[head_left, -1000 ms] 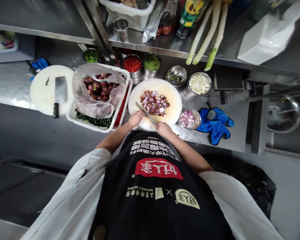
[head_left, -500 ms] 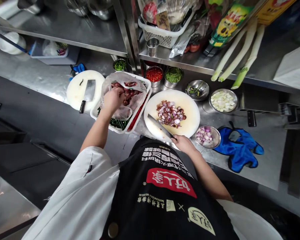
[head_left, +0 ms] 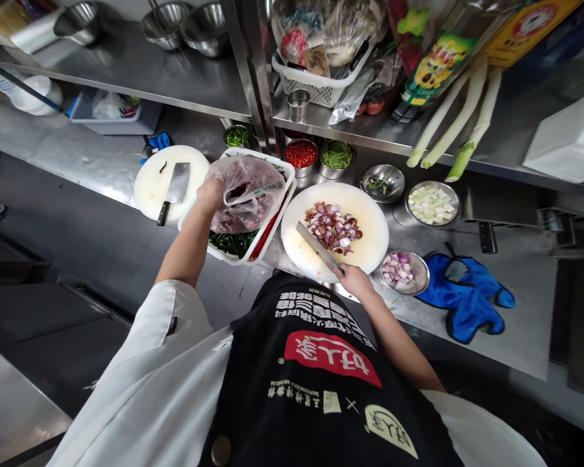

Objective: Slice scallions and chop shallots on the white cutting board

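Note:
My left hand (head_left: 210, 194) is closed on the left edge of a clear plastic bag (head_left: 257, 178), its fingers partly hidden by the film. Reddish shallots show dimly through the bag, which lies in a white basket (head_left: 291, 170) over green chillies (head_left: 232, 243) and beside red chillies (head_left: 267, 235). Wrapped round the handle of a kitchen knife (head_left: 318, 248) is my right hand (head_left: 354, 283). The blade rests over the front left of a round white cutting board (head_left: 296, 204), beside a heap of cut shallots (head_left: 331, 226).
Right of the board stand a bowl of peeled shallots (head_left: 403, 271), a bowl of chopped white-green vegetable (head_left: 432, 202) and a blue cloth (head_left: 467, 295). A cleaver (head_left: 178, 185) lies on a second board (head_left: 148, 191) at left. A steel shelf (head_left: 370, 136) overhangs the counter's back.
My left hand has come out of the bag's opening and moved left to its edge. The bag's film now covers the shallots inside. My right hand and the knife have hardly moved.

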A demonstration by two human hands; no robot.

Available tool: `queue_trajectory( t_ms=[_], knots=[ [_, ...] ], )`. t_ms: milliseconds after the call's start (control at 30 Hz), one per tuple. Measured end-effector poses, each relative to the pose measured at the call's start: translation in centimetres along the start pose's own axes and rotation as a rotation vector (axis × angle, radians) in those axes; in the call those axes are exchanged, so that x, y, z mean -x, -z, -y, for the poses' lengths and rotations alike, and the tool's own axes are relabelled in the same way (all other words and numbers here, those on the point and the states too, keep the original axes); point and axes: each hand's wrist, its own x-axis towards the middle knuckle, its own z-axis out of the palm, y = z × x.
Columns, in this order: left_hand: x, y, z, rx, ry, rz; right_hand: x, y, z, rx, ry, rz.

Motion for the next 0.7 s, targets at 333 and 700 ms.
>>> queue_trajectory(
  t_ms=[333,700],
  knots=[
    [9.1,2.4,-4.3,0.232,-0.298,-0.368,-0.5,0.3,-0.6,-0.144,-0.058,-0.015],
    [12.4,-18.2,-16.7,0.385,-0.744,0.138,0.0,0.8,0.2,-0.142,-0.083,-0.019]
  ],
)
